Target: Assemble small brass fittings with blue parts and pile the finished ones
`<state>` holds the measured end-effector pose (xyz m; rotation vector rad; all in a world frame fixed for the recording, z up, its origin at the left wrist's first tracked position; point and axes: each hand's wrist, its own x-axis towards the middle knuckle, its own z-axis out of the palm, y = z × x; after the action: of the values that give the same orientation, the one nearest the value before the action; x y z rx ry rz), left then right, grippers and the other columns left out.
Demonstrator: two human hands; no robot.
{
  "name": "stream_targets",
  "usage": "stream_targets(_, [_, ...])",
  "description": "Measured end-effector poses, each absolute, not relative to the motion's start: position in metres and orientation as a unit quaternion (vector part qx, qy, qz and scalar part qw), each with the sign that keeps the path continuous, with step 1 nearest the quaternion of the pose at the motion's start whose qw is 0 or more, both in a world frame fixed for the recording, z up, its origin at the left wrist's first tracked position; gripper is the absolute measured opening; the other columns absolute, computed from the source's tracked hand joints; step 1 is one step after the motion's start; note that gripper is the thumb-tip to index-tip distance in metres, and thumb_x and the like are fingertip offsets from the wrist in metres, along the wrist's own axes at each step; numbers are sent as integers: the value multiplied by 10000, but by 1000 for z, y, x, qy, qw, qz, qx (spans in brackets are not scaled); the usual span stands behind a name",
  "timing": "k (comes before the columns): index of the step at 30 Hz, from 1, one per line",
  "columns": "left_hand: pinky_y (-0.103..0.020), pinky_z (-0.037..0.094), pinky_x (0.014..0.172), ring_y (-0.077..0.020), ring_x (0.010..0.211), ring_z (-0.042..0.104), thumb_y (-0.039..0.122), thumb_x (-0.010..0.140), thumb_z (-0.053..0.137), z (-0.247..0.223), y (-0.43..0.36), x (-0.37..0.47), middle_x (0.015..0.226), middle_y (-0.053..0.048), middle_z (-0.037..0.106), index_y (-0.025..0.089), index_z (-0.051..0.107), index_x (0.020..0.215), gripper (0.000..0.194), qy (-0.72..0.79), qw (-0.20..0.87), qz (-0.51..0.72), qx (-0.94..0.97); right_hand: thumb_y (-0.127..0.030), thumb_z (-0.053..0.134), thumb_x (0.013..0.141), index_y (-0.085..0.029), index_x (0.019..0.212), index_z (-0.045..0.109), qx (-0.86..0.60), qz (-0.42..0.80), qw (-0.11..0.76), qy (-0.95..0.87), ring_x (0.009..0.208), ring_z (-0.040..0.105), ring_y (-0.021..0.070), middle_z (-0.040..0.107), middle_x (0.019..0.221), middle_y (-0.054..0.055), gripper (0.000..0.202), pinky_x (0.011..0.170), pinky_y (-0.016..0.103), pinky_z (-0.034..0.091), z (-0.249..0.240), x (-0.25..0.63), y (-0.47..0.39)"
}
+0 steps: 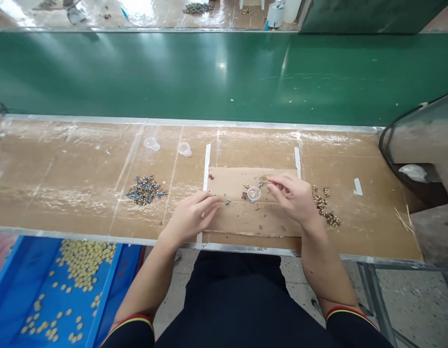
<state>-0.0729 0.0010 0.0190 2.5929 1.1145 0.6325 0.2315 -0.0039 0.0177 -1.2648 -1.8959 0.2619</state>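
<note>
My left hand (pixel 194 213) hovers at the left edge of a cardboard sheet (pixel 241 224), its thumb and fingers slightly apart with nothing visible between them. Just off its fingertips lies a small blue-and-gold piece (pixel 228 202). My right hand (pixel 294 195) pinches at the right side of the sheet; what is between its fingertips is too small to make out. Close to those fingertips are a small clear round cup (pixel 254 194) and another blue-and-gold piece (pixel 260 184). A few small reddish-brown pieces (pixel 244 195) rest beside the cup.
Left of the sheet is a pile of blue-and-gold pieces (pixel 146 190), with two clear plastic cups (pixel 184 149) behind. Gold-brown pieces (pixel 327 212) lie right of my right hand, thin sticks (pixel 404 220) farther right. A blue bin (pixel 13 290) holds yellow discs. Beyond runs a green belt (pixel 195 77).
</note>
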Motion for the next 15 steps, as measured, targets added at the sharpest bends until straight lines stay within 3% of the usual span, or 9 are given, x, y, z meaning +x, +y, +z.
stream_targets(4, [-289, 485, 614, -195, 726, 660, 269, 966, 614, 14, 13, -46, 816, -50, 691, 192, 690, 872, 144, 391, 100, 120, 907, -300, 635, 978, -211, 1039, 756, -501, 138, 347, -781, 881, 733, 212, 786, 980, 74, 162, 771, 354, 596, 9, 235, -1])
stream_targets(7, [-305, 449, 572, -209, 677, 636, 243, 940, 653, 7, 16, -39, 743, -49, 660, 192, 633, 739, 208, 414, 82, 98, 901, -302, 636, 977, -204, 1049, 752, -503, 144, 330, -786, 891, 724, 221, 771, 978, 83, 168, 782, 365, 593, 3, 234, 1])
stream_targets(15, [-315, 477, 646, -213, 735, 639, 134, 952, 569, 12, 25, -37, 774, -48, 656, 198, 605, 789, 179, 385, 108, 83, 913, -252, 585, 1004, -214, 951, 753, -491, 153, 355, -781, 829, 685, 196, 738, 879, 64, 180, 745, 337, 567, -3, 221, 3])
